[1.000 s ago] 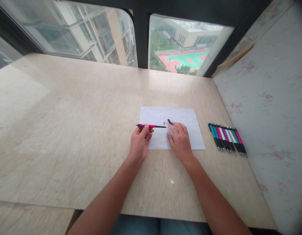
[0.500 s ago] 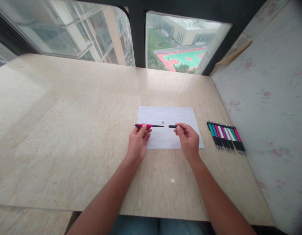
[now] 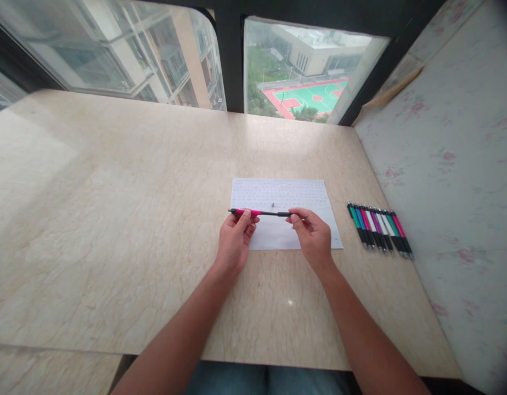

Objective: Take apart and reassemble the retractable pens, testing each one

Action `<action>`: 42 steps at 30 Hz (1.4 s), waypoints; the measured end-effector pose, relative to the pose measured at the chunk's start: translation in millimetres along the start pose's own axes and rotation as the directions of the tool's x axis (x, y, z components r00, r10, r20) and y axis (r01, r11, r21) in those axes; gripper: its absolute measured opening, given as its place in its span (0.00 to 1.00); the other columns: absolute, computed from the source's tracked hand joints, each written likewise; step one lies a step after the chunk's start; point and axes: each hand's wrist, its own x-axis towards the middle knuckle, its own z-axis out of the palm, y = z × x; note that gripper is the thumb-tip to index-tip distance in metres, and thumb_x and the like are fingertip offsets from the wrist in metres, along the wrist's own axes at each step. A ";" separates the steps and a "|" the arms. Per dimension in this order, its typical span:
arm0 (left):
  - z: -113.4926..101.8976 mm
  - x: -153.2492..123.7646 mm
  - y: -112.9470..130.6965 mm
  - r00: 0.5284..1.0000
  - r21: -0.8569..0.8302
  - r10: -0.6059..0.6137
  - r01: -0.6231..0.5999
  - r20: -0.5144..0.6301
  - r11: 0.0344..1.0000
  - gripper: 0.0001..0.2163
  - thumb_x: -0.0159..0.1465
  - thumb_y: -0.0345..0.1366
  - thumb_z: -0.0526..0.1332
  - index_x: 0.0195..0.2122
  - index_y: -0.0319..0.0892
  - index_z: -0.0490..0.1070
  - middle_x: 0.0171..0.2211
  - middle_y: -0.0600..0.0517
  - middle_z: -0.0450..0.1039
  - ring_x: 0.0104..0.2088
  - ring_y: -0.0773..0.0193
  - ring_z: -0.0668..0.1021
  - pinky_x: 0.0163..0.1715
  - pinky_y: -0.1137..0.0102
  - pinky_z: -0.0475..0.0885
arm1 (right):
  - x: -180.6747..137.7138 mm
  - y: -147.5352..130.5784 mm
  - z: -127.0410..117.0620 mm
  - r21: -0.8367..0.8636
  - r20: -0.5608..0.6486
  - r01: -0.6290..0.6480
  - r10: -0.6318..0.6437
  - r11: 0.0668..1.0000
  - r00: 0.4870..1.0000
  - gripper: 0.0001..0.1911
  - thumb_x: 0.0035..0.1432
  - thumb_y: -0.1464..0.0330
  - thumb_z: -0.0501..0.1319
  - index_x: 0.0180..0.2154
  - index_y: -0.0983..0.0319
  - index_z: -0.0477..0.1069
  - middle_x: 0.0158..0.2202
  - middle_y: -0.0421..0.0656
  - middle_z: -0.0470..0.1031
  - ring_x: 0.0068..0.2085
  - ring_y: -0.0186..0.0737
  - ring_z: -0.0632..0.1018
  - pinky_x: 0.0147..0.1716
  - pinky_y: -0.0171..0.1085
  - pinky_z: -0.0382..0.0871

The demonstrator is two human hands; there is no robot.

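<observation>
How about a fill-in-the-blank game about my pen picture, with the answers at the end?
1. The slim, glossy pen body in the left hand is black and ____.
2. The right hand holds a short, cylindrical tube coloured ____.
3. A tiny grey piece lies on a white, rectangular sheet made of ____.
4. The row of slim, multicoloured pens lies to the ____ of that sheet.

Missing words: pink; black; paper; right.

Pink-and-black pen (image 3: 255, 212) in left hand (image 3: 234, 240), against black sleeve (image 3: 283, 214) in right hand (image 3: 316, 235)
</observation>
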 end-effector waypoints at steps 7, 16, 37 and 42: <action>2.4 -6.5 -6.9 0.997 0.056 -0.035 0.032 0.062 0.998 0.11 0.54 0.37 0.71 0.35 0.39 0.75 0.36 0.49 0.77 0.35 0.67 0.78 0.35 0.73 0.69 | -2.9 -1.2 3.8 -0.083 0.142 0.104 -0.092 0.991 0.986 0.09 0.62 0.63 0.60 0.41 0.58 0.77 0.38 0.44 0.81 0.39 0.41 0.82 0.36 0.40 0.78; -1.9 3.3 7.6 0.996 -0.019 0.082 -0.083 -0.045 0.996 0.09 0.54 0.35 0.71 0.33 0.39 0.74 0.33 0.51 0.76 0.33 0.70 0.77 0.34 0.75 0.69 | 4.4 9.5 1.9 -0.404 0.205 0.361 -0.301 0.841 0.931 0.18 0.65 0.67 0.53 0.55 0.61 0.68 0.54 0.51 0.73 0.56 0.48 0.71 0.55 0.52 0.68; -2.3 2.4 6.0 0.998 -0.057 0.025 -0.029 -0.065 0.998 0.10 0.53 0.34 0.72 0.32 0.39 0.73 0.32 0.51 0.76 0.31 0.70 0.76 0.32 0.75 0.67 | 8.5 9.1 8.2 -0.144 0.108 0.064 -0.048 0.987 0.993 0.15 0.65 0.67 0.55 0.48 0.58 0.76 0.48 0.47 0.79 0.49 0.44 0.78 0.43 0.44 0.75; -1.8 1.5 4.6 0.998 -0.028 0.023 -0.025 -0.050 0.999 0.10 0.53 0.35 0.72 0.33 0.39 0.73 0.33 0.50 0.77 0.33 0.69 0.77 0.33 0.74 0.68 | 2.5 4.8 7.4 0.098 0.091 -0.145 0.136 0.984 0.986 0.14 0.60 0.64 0.61 0.47 0.58 0.77 0.48 0.47 0.80 0.49 0.44 0.79 0.42 0.42 0.76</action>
